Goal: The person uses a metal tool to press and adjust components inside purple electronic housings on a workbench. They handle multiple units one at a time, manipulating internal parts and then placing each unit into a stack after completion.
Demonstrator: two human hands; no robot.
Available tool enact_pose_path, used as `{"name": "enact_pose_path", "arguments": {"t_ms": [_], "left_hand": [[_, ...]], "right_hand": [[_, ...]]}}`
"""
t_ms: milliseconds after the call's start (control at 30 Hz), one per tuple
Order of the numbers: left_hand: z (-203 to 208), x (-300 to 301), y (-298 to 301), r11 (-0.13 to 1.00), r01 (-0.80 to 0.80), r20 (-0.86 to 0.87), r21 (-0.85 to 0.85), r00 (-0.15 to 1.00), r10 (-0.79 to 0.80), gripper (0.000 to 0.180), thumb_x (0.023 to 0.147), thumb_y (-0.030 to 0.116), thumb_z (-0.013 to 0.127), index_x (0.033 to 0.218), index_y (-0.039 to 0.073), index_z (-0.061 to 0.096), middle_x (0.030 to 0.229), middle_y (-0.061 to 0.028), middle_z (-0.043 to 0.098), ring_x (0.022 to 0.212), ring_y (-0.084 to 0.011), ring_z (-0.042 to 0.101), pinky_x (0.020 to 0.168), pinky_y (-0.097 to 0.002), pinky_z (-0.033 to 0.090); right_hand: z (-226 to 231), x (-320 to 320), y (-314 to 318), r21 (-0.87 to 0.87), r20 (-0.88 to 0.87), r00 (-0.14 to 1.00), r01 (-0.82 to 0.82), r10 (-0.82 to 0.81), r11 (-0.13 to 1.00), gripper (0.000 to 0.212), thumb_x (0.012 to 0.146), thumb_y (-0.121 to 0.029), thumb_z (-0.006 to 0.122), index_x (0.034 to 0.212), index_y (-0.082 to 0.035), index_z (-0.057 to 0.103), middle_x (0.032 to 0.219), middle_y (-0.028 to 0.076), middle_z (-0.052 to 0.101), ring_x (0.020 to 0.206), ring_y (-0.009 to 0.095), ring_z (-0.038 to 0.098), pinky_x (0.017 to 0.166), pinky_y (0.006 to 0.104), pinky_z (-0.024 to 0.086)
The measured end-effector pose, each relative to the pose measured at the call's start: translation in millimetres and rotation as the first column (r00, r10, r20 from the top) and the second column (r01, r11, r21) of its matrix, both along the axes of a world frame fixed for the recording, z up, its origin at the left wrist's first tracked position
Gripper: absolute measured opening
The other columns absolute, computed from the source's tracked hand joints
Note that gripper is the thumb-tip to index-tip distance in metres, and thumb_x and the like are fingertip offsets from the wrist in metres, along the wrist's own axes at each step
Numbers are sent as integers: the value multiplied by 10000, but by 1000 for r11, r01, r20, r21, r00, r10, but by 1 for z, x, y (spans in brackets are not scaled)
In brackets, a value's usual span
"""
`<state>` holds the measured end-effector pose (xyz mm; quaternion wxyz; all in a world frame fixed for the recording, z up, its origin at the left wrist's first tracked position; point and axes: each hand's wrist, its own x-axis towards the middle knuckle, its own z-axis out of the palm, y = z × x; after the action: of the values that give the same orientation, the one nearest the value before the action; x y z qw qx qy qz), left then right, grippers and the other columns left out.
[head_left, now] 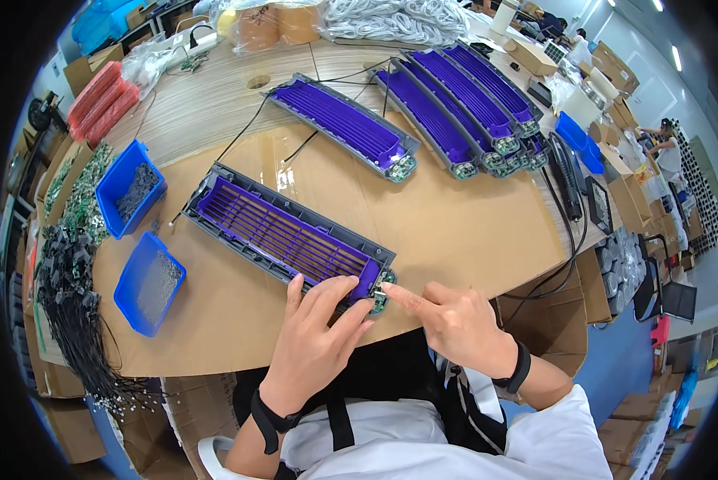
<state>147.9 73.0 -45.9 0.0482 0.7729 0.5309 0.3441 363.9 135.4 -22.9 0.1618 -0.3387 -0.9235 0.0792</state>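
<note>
At the bench [175,132], we lean both hands over one end of a purple-and-grey slatted housing [283,234], which lies aslant on a cardboard sheet [447,232] in front of us. Our left hand [319,328] is partly open, its bent fingers over the near edge and its thumb beside a green circuit board [380,302] at the housing's right end; we cannot tell whether it grips or merely rests, since the undersides of the fingers are hidden. Our right hand [459,324] stretches its index finger to the board, the other fingers curled. Whether that hand has hold of anything small, we cannot make out. The fingers cover part of the board, and its components are too small to read.

Beyond, a second housing [335,122] lies alone, near a cluster of overlapping housings [439,112] whose lower members are largely concealed. To our left stand two blue bins [121,300], their small contents indistinct, beside a tangle of black cables [75,296] spilling over the edge. At far right, a co-worker [668,152] is small, partly screened by clutter.
</note>
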Motion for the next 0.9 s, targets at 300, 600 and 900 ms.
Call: {"name": "enact_pose_path", "arguments": {"t_ms": [300, 600, 900], "left_hand": [[-1, 5, 0, 999, -34, -67, -29, 997, 32, 282, 769, 126, 758, 1041, 111, 687, 1218, -101, 586, 1125, -277, 582, 1081, -524, 294], [0, 4, 3, 998, -29, -105, -47, 994, 24, 273, 803, 158, 736, 1066, 113, 678, 1241, -102, 590, 1149, -271, 577, 1087, -519, 283], [0, 2, 4, 999, -24, -120, -45, 993, 19, 259, 827, 177, 722, 1073, 113, 679, 1250, -105, 598, 1153, -259, 578, 1083, -525, 283]], "right_hand": [[1, 2, -7, 38, 112, 993, -39, 35, 999, 707, 703, -27, 659, 1389, -167, 565, 683, 32, 481, 504, 193, 567, 400, 357, 430], [-10, 7, 0, -77, 12, 1000, -1, 2, 997, 759, 677, 7, 658, 1409, -157, 546, 701, 46, 493, 495, 230, 554, 425, 379, 456], [-11, 0, 0, -41, 0, 1000, -27, 27, 999, 792, 679, 5, 660, 1440, -150, 503, 706, 49, 479, 512, 217, 556, 418, 373, 453]]}}
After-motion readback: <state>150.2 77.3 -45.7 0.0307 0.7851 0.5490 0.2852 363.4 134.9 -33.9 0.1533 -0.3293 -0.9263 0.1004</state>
